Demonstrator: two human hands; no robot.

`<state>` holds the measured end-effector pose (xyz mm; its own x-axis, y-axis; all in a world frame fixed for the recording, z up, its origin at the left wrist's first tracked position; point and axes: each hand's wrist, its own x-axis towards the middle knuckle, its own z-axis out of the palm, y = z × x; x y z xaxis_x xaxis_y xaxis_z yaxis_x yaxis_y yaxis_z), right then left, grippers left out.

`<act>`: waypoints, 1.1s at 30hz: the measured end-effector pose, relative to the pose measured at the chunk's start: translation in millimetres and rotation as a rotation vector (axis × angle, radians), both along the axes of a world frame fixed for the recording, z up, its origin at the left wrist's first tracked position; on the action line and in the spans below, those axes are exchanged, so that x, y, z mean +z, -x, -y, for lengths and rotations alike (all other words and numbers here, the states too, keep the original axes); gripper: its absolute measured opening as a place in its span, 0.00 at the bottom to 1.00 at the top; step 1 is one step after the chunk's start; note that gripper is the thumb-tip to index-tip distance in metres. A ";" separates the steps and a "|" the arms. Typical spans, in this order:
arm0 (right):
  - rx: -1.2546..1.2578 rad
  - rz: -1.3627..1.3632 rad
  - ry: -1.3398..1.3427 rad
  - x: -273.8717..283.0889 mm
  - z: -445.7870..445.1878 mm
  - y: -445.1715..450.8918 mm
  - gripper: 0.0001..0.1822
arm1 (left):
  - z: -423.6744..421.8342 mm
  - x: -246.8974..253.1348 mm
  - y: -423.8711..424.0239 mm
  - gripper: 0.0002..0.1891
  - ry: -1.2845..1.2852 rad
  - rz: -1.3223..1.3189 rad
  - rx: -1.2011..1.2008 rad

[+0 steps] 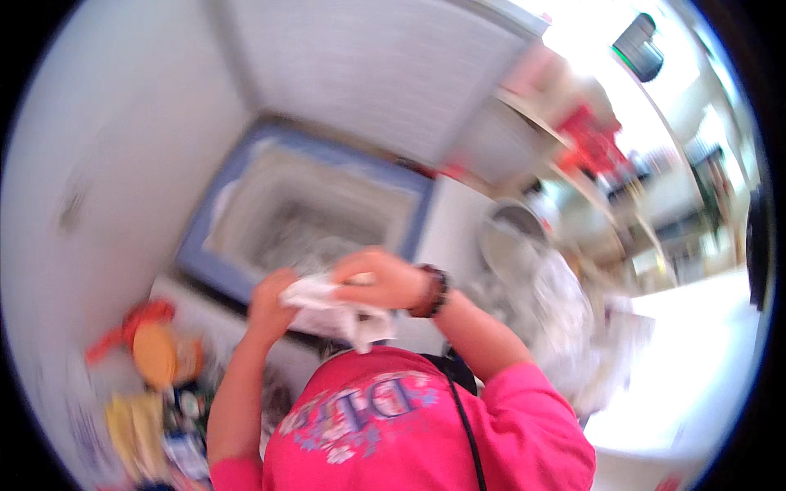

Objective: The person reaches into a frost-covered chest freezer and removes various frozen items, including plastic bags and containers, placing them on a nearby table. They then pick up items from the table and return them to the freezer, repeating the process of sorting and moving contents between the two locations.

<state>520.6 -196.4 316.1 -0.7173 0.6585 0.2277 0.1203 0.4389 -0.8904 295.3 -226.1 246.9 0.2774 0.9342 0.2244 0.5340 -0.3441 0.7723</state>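
My left hand (272, 304) and my right hand (384, 279) hold a crumpled white thing (365, 328) between them, in front of my body. It looks like a thin plastic bag or a cloth; blur hides which. Part of it hangs below my right hand, whose wrist wears a dark beaded bracelet (441, 291). Just beyond both hands lies the opening of a chest freezer with a blue rim (212, 236). Whitish frost (393, 205) seems to coat its inner walls. Blurred contents at the bottom cannot be made out.
The raised freezer lid (368, 67) stands behind the opening, beside a pale wall (123, 135). A round metal container (500, 239) and clear plastic bags (562, 325) sit to the right, near shelves (592, 193). Orange and yellow packages (153, 356) lie at the lower left.
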 end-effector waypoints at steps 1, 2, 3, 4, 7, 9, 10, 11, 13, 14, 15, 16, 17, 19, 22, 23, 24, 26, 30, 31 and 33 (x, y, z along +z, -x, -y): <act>-0.040 -0.003 -0.020 2.9 11.2 1.0 0.08 | 12.7 11.0 -2.3 0.06 -0.057 0.009 0.027; -0.063 0.030 -0.038 14.8 16.9 -3.6 0.08 | 21.0 23.1 -7.7 0.05 -0.079 0.003 0.056; -0.078 0.056 -0.056 17.9 23.2 -6.8 0.08 | 25.6 25.2 -9.2 0.05 -0.106 -0.008 0.092; -0.096 0.025 -0.020 20.6 29.2 -12.8 0.08 | 32.3 30.5 -13.8 0.05 -0.130 -0.026 0.104; -0.216 -0.108 0.063 29.8 34.9 -34.5 0.08 | 32.0 48.1 -27.5 0.05 -0.201 -0.041 0.119; -0.390 -0.244 0.103 32.2 37.0 -47.0 0.08 | 27.2 57.1 -30.0 0.06 -0.217 -0.006 0.100; -0.460 -0.266 0.136 32.8 42.9 -60.7 0.08 | 32.0 60.7 -32.5 0.06 -0.224 0.025 0.125; -0.532 -0.288 0.168 33.7 49.0 -76.1 0.08 | 35.9 64.2 -35.6 0.06 -0.230 0.057 0.147; -0.616 -0.325 0.138 37.5 62.4 -97.0 0.09 | 39.2 80.2 -41.1 0.08 -0.262 0.126 0.206; -0.636 -0.332 0.078 36.2 73.0 -106.7 0.09 | 37.0 91.7 -42.6 0.09 -0.234 0.148 0.194; -0.649 -0.340 0.016 35.4 80.7 -114.6 0.10 | 34.3 104.1 -42.5 0.11 -0.210 0.165 0.187; -0.574 -0.242 -0.013 32.0 93.0 -126.0 0.20 | 35.9 111.7 -44.7 0.11 -0.241 0.142 0.194; -0.573 -0.294 -0.120 33.2 106.3 -131.7 0.22 | 37.4 119.3 -48.4 0.12 -0.274 0.119 0.199; -0.569 -0.381 -0.340 42.8 134.9 -137.1 0.27 | 39.3 137.0 -65.9 0.13 -0.329 0.105 0.185; -0.675 -0.487 -0.290 64.7 174.8 -155.5 0.34 | 54.5 166.4 -107.1 0.13 -0.357 0.158 0.144; -0.719 -0.455 -0.265 72.3 188.4 -164.7 0.33 | 62.6 175.5 -128.9 0.13 -0.342 0.192 0.138; -0.761 -0.424 -0.239 79.7 202.8 -175.1 0.32 | 70.1 183.1 -148.3 0.13 -0.326 0.225 0.133; -0.841 -0.369 -0.209 92.5 232.7 -196.2 0.31 | 80.5 191.4 -176.9 0.14 -0.280 0.272 0.055; -1.001 -0.344 -0.216 104.3 289.9 -231.7 0.26 | 104.3 208.4 -230.1 0.15 -0.321 0.167 -0.070; -1.051 -0.356 -0.222 106.0 304.7 -238.9 0.24 | 111.6 210.1 -245.5 0.15 -0.276 0.226 -0.094; -1.133 -0.390 -0.194 110.3 332.7 -250.8 0.17 | 129.6 216.4 -270.9 0.15 -0.196 0.324 -0.119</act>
